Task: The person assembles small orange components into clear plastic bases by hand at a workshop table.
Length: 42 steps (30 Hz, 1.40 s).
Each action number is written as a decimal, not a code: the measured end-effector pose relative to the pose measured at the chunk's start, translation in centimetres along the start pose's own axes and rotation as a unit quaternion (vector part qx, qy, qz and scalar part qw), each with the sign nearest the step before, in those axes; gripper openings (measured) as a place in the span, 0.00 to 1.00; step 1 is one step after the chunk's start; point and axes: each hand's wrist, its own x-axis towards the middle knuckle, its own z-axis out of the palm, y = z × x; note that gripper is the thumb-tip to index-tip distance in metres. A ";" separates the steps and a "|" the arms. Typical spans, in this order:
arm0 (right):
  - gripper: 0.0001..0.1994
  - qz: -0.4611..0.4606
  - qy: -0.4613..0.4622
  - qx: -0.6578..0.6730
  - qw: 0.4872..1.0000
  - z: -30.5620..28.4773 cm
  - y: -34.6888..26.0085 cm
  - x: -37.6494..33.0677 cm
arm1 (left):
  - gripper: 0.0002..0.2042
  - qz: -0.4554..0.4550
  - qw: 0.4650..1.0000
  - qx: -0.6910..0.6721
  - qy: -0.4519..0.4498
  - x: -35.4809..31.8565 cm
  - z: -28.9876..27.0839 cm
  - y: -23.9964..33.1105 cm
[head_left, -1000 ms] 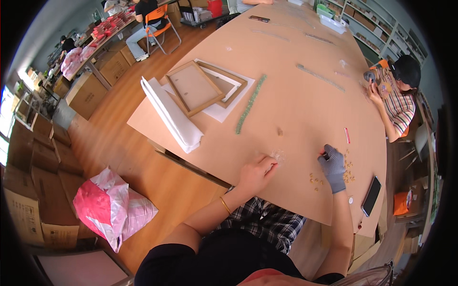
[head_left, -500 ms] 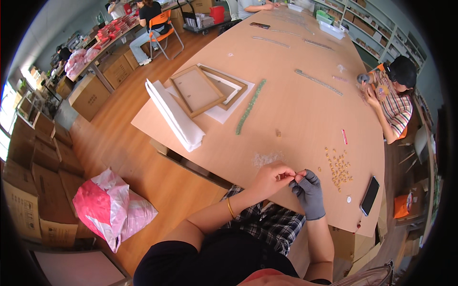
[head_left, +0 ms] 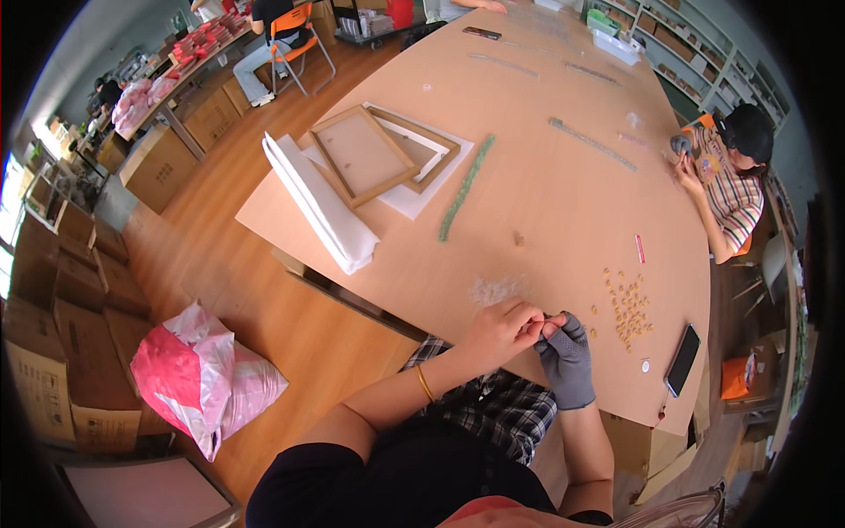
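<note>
Grey-gloved R hand meets bare L hand at table edge

Grey knit glove on right hand (head_left: 566,356); bare left hand (head_left: 503,330) w/ thin bangle at wrist. Both raised just above near edge of tan table (head_left: 546,202), fingertips pinched together on smth tiny betw. them. Item too small to identify; prob. one of the small tan beads (head_left: 627,304), can't confirm. Both hands closed in a pinch, not flat.

Change vs 1 s ago: hands were apart then, L fingers down on the tabletop by the pale fluffy tuft (head_left: 495,289), R hand out by the bead scatter. Half a sec ago already drawn together. Now touching at fingertips, lifted off surface. Reads as pick-up done, fine two-handed work on the piece in progress.

Around: beads scattered just R of hands; small red stick (head_left: 639,249) beyond them; dark phone (head_left: 683,359) near R table edge. Further out: green bead strand (head_left: 465,187), wooden frames (head_left: 383,154) on white sheet, folded white padding (head_left: 321,204). Co-worker in striped shirt (head_left: 726,180) seated at far R side, well apart. Pink plastic bag (head_left: 202,374) on floor to L, cardboard boxes (head_left: 53,326) beyond.

Obstructions: none betw. hands and beads; tuft lies just beyond L hand.
</note>
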 end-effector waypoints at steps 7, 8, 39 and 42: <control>0.06 -0.036 0.040 -0.015 0.998 1.4 0.3 0.1 | 0.09 0.006 0.999 -0.018 0.027 0.5 0.3 -1.0; 0.06 -0.038 0.025 -0.010 0.999 1.3 0.4 0.3 | 0.09 0.003 0.999 -0.030 0.018 0.5 0.3 -1.1; 0.06 -0.121 -0.044 -0.633 0.764 -1.3 -3.0 18.9 | 0.08 -0.063 0.995 0.043 -0.069 -2.5 -0.1 -4.1; 0.05 -0.162 0.026 -0.616 0.770 -1.9 -4.5 17.5 | 0.09 -0.090 0.994 0.043 -0.049 -2.8 0.3 -4.5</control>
